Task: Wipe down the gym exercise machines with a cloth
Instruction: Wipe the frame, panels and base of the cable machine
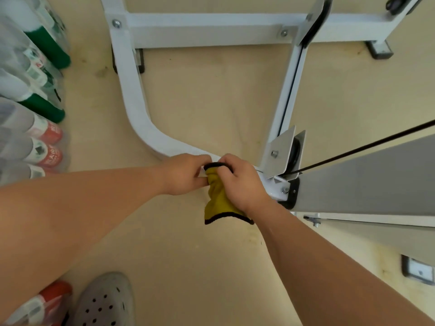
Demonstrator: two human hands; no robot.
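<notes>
Both hands, left hand (186,174) and right hand (237,182), pinch the yellow cloth (217,203) at frame centre; it looks soft, light (limp), best bunched before wiping the white frame (134,95).

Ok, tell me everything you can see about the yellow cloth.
The yellow cloth is mustard coloured with a dark stitched border and looks like soft microfibre. It is bunched into a narrow roll held by both hands. The left hand pinches its top end, and the right hand grips round it from the other side. Its lower end hangs free and flares out below the right wrist, above the floor. It is close to the white machine frame, but whether it touches the frame cannot be told.
</notes>
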